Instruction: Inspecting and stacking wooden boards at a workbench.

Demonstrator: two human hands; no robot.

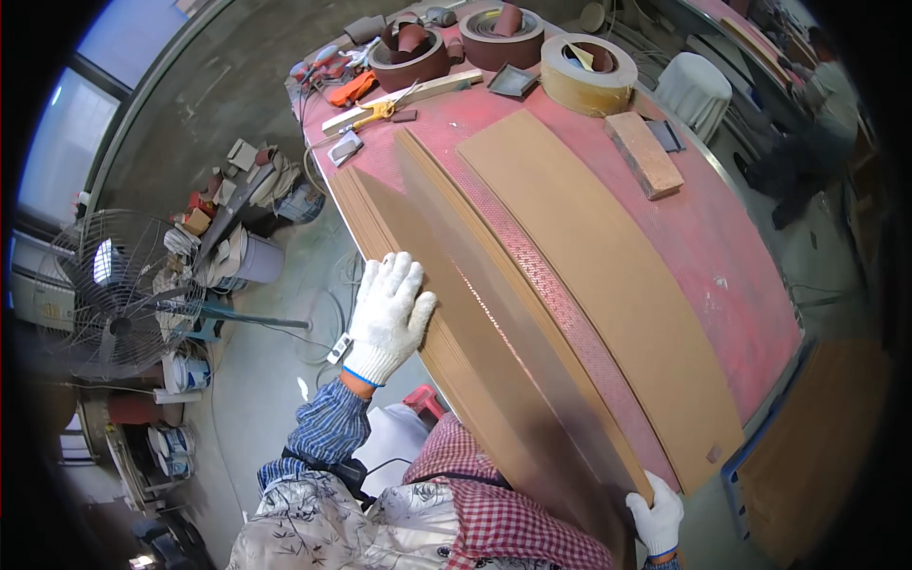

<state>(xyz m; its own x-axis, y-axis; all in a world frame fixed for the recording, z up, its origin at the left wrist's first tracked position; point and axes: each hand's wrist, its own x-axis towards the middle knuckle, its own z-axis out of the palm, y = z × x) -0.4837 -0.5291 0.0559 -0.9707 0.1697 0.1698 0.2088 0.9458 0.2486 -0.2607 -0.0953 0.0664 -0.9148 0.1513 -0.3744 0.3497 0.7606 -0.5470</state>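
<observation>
My left hand, in a white knitted glove, lies with its fingers stretched out on the near edge of a stack of long brown boards. At the lower right, my right hand, also gloved, grips the near end of a brown board beside that stack, the thumb over its edge. This board seems to stand tilted on its long side; the fingers beneath it are hidden. A bright shiny strip runs between it and the stack. Farther right, another long brown board lies flat on the red table.
Sanding belt rolls line the table's far end, near a brick-like block, a wooden strip and a yellow-handled tool. A standing fan is at left. Another person works at the far right.
</observation>
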